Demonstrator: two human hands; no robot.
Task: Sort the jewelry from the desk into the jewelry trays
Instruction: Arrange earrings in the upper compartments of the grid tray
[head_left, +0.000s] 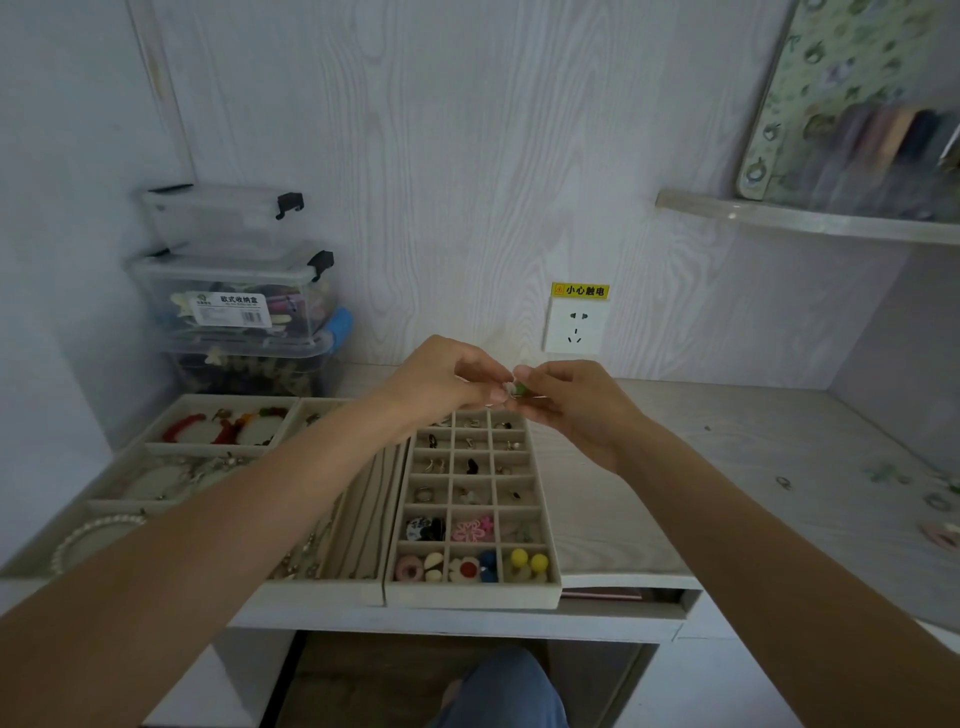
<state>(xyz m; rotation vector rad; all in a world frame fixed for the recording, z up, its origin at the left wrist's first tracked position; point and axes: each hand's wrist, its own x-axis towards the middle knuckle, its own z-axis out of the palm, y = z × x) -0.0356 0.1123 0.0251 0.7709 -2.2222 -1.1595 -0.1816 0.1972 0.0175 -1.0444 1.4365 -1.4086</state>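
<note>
1. The left hand (447, 376) and the right hand (576, 397) met above the far end of the grid tray (475, 592), fingertips touching.
2. Both hands pinched a small green-and-white jewelry piece (514, 388) between thumb and fingers; its exact type was too small to tell.
3. The piece was held in the air, clear of the desk (649, 499), just beyond the tray's far row of compartments.
4. The grid tray stood at the front edge of the desk, its compartments arranged three across. The far compartments held small rings and earrings; the near ones held larger items, including a pink flower piece (471, 529) and two yellow balls (529, 560).
5. A slotted tray (358, 525) lay touching the grid tray's left side, partly hidden by the left forearm.
6. A bracelet tray (156, 467) lay further left, holding red bracelets (208, 428) at the far end and a pearl strand (98, 530) nearer.
7. Several loose jewelry items (935, 499) lay on the desk at the far right, well apart from the trays.
8. Stacked clear storage boxes (239, 291) stood behind the bracelet tray, against the wall.
9. A wall socket (575, 326) with a yellow label was mounted behind the hands.
</note>
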